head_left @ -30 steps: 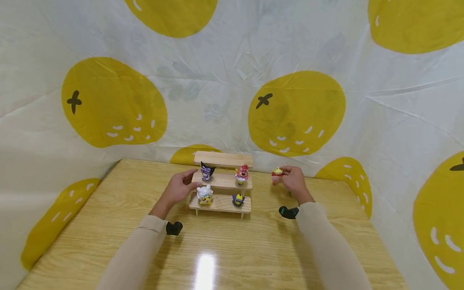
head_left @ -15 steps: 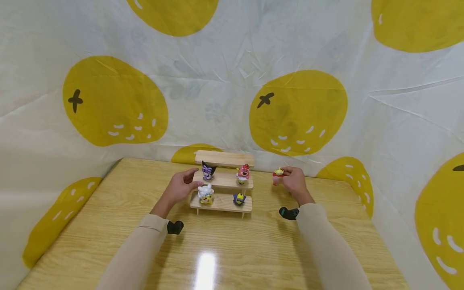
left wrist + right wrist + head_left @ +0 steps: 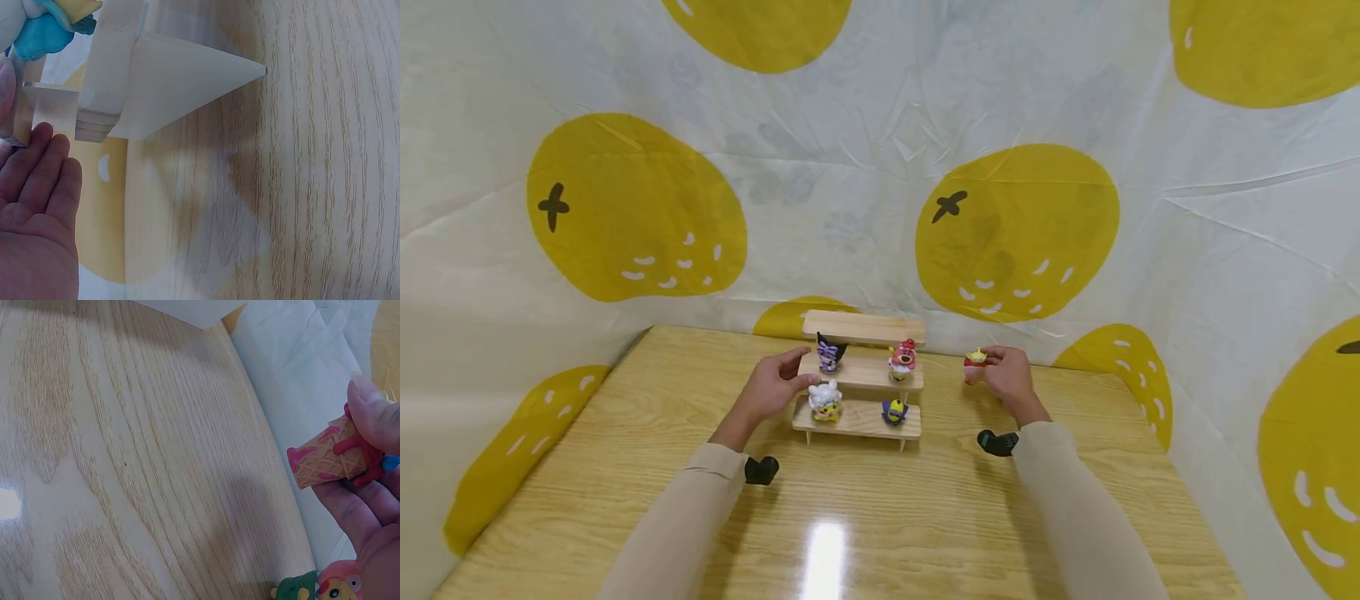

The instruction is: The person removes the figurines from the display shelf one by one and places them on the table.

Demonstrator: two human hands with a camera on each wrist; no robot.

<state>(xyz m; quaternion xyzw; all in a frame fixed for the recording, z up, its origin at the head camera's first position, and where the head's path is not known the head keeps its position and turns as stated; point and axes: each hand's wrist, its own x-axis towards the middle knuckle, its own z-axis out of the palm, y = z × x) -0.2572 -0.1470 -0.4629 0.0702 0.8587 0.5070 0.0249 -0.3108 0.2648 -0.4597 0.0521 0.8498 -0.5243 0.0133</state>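
A three-tier wooden display shelf point(image 3: 853, 426) stands on the table. My left hand point(image 3: 769, 387) grips the left end of its middle board, thumb above and fingers below in the left wrist view. My right hand point(image 3: 1009, 375) pinches a small waffle-cone figurine point(image 3: 328, 455) with red drips, held to the right of the shelf. In the head view its yellow-green top shows. The middle board bears a black-and-purple figurine point(image 3: 829, 357) and a pink one point(image 3: 902, 362). Below them are a white-and-yellow figurine point(image 3: 825, 402) and a yellow-and-purple one point(image 3: 894, 412).
Another figurine, green and pink point(image 3: 302, 586), shows beneath my right hand in the right wrist view. Behind the wooden table point(image 3: 880, 508) hangs a white cloth point(image 3: 835, 208) with large yellow fruit prints. Dark devices point(image 3: 762, 471) are at both wrists.
The head view has shifted very slightly. Both hands keep their holds, and the waffle-cone figurine stays at nearly the same spot.
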